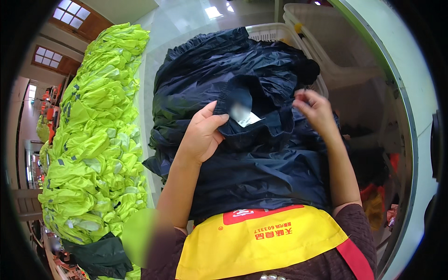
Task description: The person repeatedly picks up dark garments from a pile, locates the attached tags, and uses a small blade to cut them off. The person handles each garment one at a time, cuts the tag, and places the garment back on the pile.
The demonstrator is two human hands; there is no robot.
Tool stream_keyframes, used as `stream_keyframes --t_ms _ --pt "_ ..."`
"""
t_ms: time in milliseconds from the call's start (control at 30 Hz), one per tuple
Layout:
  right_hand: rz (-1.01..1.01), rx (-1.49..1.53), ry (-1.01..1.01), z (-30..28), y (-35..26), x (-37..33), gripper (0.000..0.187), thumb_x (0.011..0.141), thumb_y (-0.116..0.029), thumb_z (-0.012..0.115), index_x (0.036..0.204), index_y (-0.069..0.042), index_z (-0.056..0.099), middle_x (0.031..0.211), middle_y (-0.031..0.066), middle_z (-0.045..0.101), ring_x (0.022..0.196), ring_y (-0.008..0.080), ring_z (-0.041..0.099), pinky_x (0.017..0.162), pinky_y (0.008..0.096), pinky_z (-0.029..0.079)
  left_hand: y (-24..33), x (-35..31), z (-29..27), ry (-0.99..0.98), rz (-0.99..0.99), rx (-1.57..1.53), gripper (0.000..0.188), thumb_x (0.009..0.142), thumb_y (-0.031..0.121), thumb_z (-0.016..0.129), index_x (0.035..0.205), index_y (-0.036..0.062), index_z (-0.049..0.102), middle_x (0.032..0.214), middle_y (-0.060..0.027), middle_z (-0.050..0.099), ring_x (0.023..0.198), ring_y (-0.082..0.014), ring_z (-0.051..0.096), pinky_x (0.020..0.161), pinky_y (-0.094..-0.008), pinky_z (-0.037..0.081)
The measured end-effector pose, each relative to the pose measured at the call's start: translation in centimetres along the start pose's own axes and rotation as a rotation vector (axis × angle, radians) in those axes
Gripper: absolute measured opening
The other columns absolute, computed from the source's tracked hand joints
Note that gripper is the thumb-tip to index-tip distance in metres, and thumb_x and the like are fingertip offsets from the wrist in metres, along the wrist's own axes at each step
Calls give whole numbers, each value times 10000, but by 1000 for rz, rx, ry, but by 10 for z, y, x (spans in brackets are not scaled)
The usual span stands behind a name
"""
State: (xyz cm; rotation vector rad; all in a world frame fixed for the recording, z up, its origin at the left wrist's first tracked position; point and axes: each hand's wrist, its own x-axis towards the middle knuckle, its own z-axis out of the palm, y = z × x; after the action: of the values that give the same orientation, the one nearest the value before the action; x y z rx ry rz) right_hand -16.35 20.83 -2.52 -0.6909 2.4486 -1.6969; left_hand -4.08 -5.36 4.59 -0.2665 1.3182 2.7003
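A dark navy garment with a gathered elastic waistband lies across my lap, its opening facing up. Inside the waistband shows a white label. My left hand is closed on the left edge of the waistband, thumb on top. Just off the band's right side, my right hand is raised with its fingers curled together. Whether something thin is between those fingertips is too small to tell. More dark navy garments are heaped beyond and under the waistband.
A tall pile of neon yellow garments runs along the left, with a dark green cloth at its near end. Behind the navy heap stands a white plastic basket. Pale plastic bins are at the back right. A yellow apron covers my front.
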Motion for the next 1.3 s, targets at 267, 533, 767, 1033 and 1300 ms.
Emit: stream_keyframes --t_ms 267,533,767,1033,1300 --pt "-120 320 -497 41 -63 57 348 865 -85 588 1205 -48 527 1125 40 567 1083 96 492 933 244 377 6 -11 14 -50 -76 259 219 901 75 525 1097 -13 572 974 -33 636 832 -61 589 715 -196 475" --pt "-345 -65 -358 37 -88 56 147 868 -132 578 960 -18 594 742 66 569 683 160 524 636 274 433 38 -16 16 -126 -3 1032 207 843 76 611 1021 -28 594 901 7 617 809 -42 536 732 -205 442" --pt "-603 -304 -207 22 -110 63 175 824 -140 642 944 -19 599 659 39 505 592 119 452 559 267 392 59 -6 33 -131 -212 1124 184 812 72 649 977 -4 620 866 24 619 772 -32 546 686 -193 451" --pt "-420 -113 -253 40 -107 94 226 812 -229 678 832 -20 592 688 14 485 641 104 447 589 243 387 10 -7 19 -249 -157 557 207 829 50 622 1029 18 581 891 27 601 771 -40 538 706 -209 434" --pt "-120 521 -411 104 -67 77 253 874 -271 607 790 -32 591 709 -32 513 654 53 438 592 212 372 16 -12 45 -246 781 1307 146 748 49 676 886 18 639 767 -88 513 749 -237 495 711 -320 400"
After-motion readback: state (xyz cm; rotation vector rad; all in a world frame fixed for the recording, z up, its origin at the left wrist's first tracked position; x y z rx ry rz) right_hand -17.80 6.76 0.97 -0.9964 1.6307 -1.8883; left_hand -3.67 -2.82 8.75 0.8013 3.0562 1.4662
